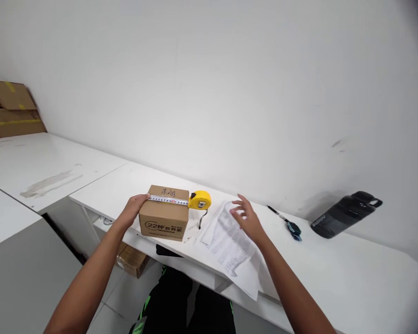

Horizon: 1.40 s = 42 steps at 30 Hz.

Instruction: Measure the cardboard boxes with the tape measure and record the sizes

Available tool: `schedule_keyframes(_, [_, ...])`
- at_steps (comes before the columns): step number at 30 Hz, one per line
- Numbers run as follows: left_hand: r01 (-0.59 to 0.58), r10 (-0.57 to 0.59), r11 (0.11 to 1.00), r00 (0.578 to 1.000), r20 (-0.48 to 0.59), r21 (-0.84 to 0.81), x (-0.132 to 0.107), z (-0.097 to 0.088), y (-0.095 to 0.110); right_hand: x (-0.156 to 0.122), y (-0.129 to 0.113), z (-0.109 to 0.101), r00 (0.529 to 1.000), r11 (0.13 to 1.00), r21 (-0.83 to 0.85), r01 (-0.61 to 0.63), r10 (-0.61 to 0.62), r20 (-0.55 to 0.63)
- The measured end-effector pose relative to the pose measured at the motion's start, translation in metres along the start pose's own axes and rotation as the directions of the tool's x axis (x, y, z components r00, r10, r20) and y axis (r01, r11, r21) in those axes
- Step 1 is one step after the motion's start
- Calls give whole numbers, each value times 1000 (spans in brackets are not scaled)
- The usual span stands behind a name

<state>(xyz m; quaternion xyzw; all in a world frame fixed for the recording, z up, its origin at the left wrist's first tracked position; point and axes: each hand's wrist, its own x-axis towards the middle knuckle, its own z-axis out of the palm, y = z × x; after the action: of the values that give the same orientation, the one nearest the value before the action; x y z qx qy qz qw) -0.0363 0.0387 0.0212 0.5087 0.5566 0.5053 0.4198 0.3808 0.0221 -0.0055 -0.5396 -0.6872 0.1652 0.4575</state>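
Note:
A small brown cardboard box (163,212) with dark printing on its front and handwriting on top sits on the white desk. Across its top lies the pulled-out blade of a yellow tape measure (199,200), whose case rests against the box's right edge with a black strap hanging down. My left hand (135,208) is closed at the box's left edge, thumb and fingers pinching the blade's end there. My right hand (246,220) hovers over printed sheets of paper (230,243), fingers apart and holding nothing, to the right of the tape case.
On the right, a black bottle (344,213) appears tilted near the wall, and a pen (277,212) lies by a small dark teal object (293,230). Cardboard boxes (14,109) are stacked far left. Another carton (132,260) stands below the desk (320,264).

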Motion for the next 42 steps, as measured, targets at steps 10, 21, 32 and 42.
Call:
schedule_keyframes(10, [-114,60,963,974,217,246,10,-45,33,12,-119,46,931,938,16,346,-345,121])
schedule_keyframes(21, [-525,230,343,851,472,779,57,40,99,-82,-206,145,709,755,-421,503,-639,-300])
schedule_keyframes(32, [-527,216,269,849,483,806,61,49,68,-59,-194,154,839,809,-459,368,-502,-212])
schedule_keyframes(42, [-650,503,614,759,413,447,-19,57,103,-61,-170,120,757,872,-316,375,-485,-438])
